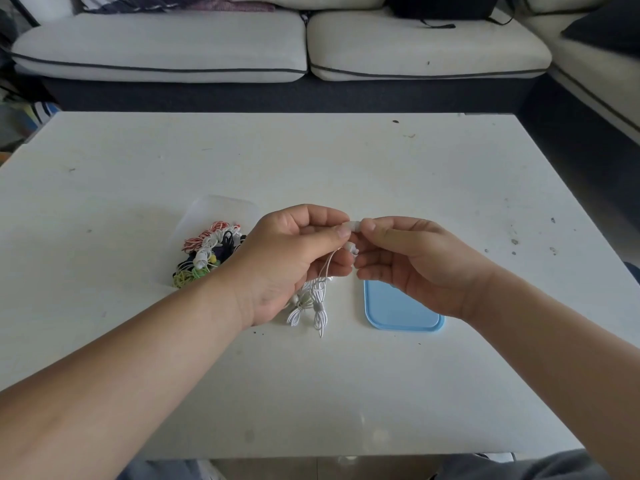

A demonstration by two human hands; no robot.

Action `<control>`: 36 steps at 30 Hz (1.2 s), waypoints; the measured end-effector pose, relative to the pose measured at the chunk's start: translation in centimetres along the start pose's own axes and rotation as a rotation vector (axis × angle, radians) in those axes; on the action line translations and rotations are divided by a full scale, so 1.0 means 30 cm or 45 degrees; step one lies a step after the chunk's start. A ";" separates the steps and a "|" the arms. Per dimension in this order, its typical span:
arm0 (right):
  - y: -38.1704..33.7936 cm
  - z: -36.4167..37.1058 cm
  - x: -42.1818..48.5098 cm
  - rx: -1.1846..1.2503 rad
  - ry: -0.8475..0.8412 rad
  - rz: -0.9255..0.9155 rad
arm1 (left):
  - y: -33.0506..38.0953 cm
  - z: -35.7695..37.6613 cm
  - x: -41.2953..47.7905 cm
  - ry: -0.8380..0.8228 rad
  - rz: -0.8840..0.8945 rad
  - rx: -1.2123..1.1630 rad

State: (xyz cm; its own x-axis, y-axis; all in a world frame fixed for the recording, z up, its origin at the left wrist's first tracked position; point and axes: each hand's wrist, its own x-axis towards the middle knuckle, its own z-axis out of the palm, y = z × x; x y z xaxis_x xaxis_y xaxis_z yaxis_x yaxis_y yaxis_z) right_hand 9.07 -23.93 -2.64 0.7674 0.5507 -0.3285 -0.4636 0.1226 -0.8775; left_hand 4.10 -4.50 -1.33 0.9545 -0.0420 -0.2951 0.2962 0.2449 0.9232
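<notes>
I've got the white earphones (354, 226) pinched between the fingertips of my left hand (294, 258) and right hand (412, 261). Their cord (321, 289) hangs down onto the table (450, 188), nearer my left.

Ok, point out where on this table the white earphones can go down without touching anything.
The table is bare across its far half, beyond the clear container. The near strip in front of the blue lid is bare too, as is the right side past it. The middle is crowded: container, white earphones and lid lie close together.
</notes>
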 end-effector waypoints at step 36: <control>0.069 -0.164 -0.016 -1.560 0.676 -0.019 | -0.038 0.024 0.017 -0.044 -0.090 -0.017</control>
State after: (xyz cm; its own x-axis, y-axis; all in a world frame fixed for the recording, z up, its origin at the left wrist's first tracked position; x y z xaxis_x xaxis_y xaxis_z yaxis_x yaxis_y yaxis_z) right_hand 9.92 -28.01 -6.03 0.9767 0.1356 -0.1661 0.0261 -0.8442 -0.5354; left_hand 4.27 -5.49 -2.37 0.9319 -0.0930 -0.3507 0.3628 0.2529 0.8969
